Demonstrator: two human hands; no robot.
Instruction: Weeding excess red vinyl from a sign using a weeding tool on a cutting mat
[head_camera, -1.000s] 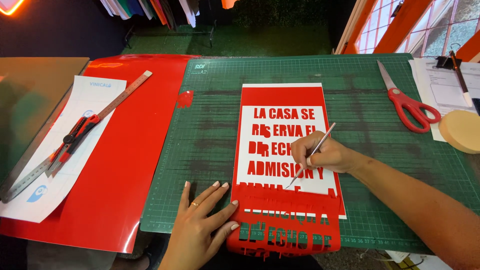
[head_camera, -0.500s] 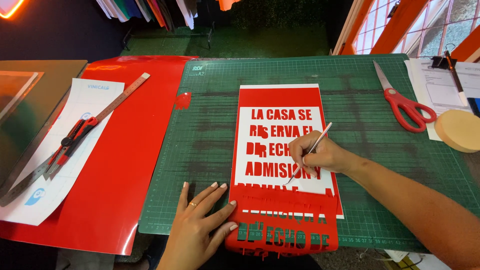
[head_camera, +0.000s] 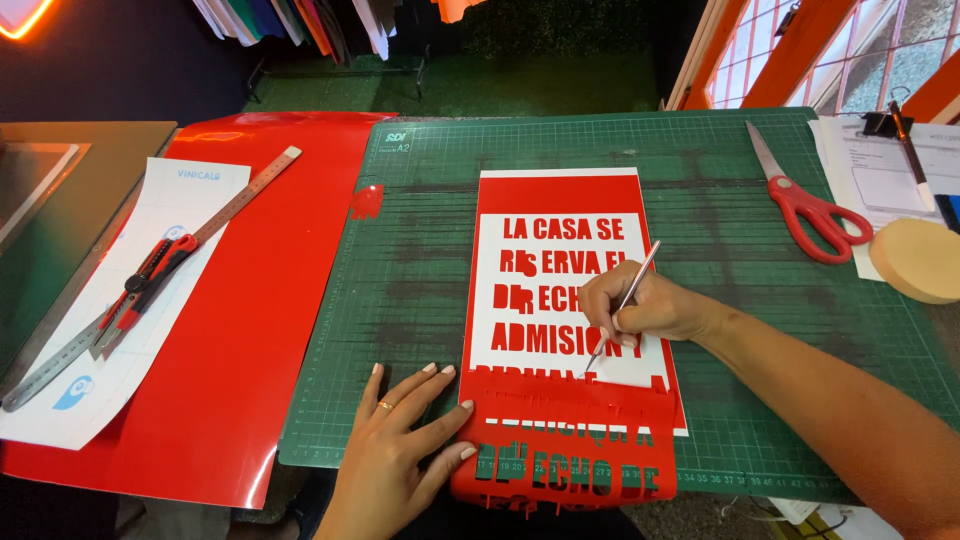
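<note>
While left hand (head_camera: 400, 450) steadies red vinyl sign (head_camera: 570, 330), right hand (head_camera: 640, 310) grips pick (head_camera: 622, 307)

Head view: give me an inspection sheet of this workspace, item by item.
Surface: green cutting mat with a grid, on a table.
Job's things: red and white lettered vinyl sheet; its peeled red layer folded toward the near edge; thin metal pick.
Clutter: red scissors, metal ruler, red utility knife, large red sheet, white backing paper, round tan disc, clipboard.
Hands: left hand flat at the peeled layer's edge; right hand holds the pick.
Cables: nothing seen.
Surroundings: hanging coloured sheets, orange-framed window.
</note>
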